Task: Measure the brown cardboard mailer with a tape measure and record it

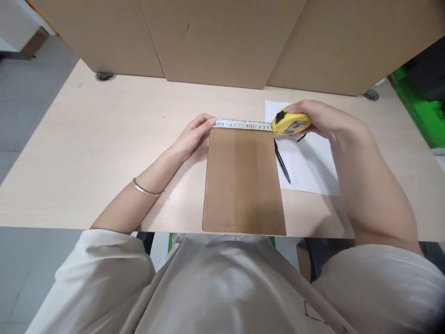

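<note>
A flat brown cardboard piece point(243, 181) lies on the light wooden desk point(104, 153) in front of me. A white measuring tape blade point(243, 125) is stretched along its far edge. My left hand point(193, 137) pinches the blade's free end at the cardboard's far left corner. My right hand point(323, 119) is closed round the yellow tape measure case point(290, 123) at the far right corner. A silver bracelet sits on my left wrist.
A white sheet of paper point(309, 162) lies right of the cardboard with a black pen point(282, 163) on its left edge. Large cardboard panels point(222, 41) stand along the desk's back. A green object point(424, 111) is at the far right.
</note>
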A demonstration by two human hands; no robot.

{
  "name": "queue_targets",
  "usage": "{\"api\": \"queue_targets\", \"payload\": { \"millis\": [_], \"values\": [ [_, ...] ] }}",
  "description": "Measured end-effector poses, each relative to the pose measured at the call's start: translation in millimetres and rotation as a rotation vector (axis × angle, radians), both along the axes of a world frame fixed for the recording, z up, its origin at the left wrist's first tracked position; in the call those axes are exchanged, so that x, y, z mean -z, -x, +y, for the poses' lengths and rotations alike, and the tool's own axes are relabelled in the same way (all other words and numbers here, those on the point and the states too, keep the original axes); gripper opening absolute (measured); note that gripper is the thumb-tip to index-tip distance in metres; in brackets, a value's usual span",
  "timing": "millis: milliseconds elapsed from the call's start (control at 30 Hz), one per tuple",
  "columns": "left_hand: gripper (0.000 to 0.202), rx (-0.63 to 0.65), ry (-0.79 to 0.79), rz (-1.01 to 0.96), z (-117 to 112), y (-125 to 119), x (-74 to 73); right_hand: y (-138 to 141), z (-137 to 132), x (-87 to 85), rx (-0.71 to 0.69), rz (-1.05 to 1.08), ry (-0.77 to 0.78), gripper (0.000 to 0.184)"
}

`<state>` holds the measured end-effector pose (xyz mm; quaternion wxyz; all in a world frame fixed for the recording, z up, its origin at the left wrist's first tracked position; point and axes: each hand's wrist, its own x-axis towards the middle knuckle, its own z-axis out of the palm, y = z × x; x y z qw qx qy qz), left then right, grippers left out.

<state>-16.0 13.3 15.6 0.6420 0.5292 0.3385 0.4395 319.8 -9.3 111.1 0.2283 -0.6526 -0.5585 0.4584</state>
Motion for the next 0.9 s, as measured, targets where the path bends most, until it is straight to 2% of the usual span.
{"api": "queue_targets", "payload": {
  "millis": [300, 500, 733, 800, 900],
  "values": [
    [0.053, -0.002, -0.019, 0.031, 4.6, 1.5, 6.9, 8.4, -5.1, -6.6, 0.086, 0.076, 0.041, 0.024],
    [0.052, -0.054, -0.059, 0.053, 4.4, 1.3, 9.2, 2.8, -2.7, -7.0, -0.046, 0.046, 0.005, 0.026],
    [0.052, -0.142, -0.079, 0.084, 9.3, 1.6, 17.4, 14.8, -8.0, -29.3, -0.061, 0.061, -0.156, 0.024],
    [0.057, -0.187, -0.089, 0.106, 8.7, 3.5, 14.7, 23.1, -8.0, -28.3, -0.086, 0.043, -0.186, 0.021],
    [0.07, -0.277, -0.128, 0.168, -6.7, 14.0, -2.3, 34.1, -7.5, -15.4, -0.122, 0.079, -0.242, 0.019]
  ]
}}
